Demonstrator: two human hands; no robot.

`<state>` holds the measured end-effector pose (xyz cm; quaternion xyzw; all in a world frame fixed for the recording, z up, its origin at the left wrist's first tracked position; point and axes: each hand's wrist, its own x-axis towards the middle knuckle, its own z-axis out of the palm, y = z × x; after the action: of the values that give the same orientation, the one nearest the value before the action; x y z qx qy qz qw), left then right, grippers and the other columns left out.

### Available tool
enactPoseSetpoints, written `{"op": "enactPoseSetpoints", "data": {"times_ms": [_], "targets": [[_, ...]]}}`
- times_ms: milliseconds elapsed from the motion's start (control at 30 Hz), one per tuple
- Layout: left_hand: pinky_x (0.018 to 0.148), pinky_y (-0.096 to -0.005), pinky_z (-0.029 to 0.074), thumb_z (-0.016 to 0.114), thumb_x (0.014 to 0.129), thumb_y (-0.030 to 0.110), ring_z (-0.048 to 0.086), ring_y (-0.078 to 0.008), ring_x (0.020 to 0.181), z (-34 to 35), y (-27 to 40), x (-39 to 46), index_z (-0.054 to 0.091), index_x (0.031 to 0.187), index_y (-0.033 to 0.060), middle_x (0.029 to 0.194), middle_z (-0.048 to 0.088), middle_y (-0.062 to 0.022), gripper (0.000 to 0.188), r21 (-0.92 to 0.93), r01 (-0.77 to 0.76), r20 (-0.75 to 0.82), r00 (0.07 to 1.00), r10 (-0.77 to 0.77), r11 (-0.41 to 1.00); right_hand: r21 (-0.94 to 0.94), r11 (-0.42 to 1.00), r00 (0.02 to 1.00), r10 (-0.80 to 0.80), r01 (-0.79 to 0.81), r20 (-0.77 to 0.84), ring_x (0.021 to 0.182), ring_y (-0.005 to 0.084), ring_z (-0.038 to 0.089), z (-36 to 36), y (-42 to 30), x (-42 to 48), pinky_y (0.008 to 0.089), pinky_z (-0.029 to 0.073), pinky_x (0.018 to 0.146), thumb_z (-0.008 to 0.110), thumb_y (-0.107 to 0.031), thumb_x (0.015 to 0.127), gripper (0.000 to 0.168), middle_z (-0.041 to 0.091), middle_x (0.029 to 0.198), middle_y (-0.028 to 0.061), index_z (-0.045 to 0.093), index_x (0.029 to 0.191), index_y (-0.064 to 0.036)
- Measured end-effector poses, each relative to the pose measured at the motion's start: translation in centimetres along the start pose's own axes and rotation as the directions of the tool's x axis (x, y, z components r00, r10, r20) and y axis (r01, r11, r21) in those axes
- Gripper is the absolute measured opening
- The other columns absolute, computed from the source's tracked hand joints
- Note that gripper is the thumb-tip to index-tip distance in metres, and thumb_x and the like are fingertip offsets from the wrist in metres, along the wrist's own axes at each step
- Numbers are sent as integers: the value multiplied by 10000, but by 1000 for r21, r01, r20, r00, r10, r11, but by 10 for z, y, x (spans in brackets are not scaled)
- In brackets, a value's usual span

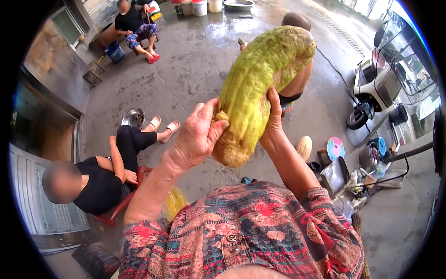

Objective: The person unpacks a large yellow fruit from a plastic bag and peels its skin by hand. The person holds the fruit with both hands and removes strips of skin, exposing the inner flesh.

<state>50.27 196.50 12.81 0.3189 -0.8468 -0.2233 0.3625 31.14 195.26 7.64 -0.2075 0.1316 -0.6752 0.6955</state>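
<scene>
A large, ridged yellow-green gourd [256,80] is held up in front of me, tilted with its upper end to the right. Its lower end is rough and brownish. My left hand [200,130] grips its left side near that end, with the thumb beside a small torn or dried yellowish bit. On the other side, my right hand [273,113] supports the gourd, its thumb along the edge and its other fingers hidden behind. The gourd partly hides a person seated beyond it.
One person [101,178] sits on a red chair at left, another [134,26] sits at upper left. A metal bowl [133,118] and a pale melon [304,148] lie on the concrete floor. Buckets [199,7] stand at the far end, a scooter [376,82] at right.
</scene>
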Motion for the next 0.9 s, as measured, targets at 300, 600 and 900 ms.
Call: {"op": "enactPoseSetpoints", "data": {"times_ms": [300, 600, 900], "targets": [[568, -403, 409, 458, 874, 88, 519, -361, 600, 12, 0, 1, 437, 769, -33, 622, 494, -197, 162, 170, 64, 57, 996, -75, 983, -53, 999, 995, 4, -9, -95, 1088, 268, 551, -5, 5, -3, 414, 455, 952, 653, -448, 759, 712, 538, 1198, 152, 412, 1286, -33], [498, -323, 423, 454, 859, 38, 524, -204, 493, 34, -18, -2, 558, 892, -37, 584, 549, -130, 132, 59, 161, 22, 986, -163, 985, -11, 1000, 988, 21, -23, -154, 1045, 273, 575, -28, 15, -14, 416, 473, 932, 650, -488, 753, 717, 562, 1158, 144, 429, 1269, -42], [410, -159, 299, 457, 953, 201, 381, 20, 483, 25, -9, 12, 574, 971, 32, 656, 510, 67, 206, -502, 449, 197, 892, -407, 740, 296, 952, 976, 133, -78, -171, 1012, 275, 585, -35, 7, -14, 446, 480, 919, 677, -525, 722, 710, 583, 1130, 113, 471, 1238, -82]]}}
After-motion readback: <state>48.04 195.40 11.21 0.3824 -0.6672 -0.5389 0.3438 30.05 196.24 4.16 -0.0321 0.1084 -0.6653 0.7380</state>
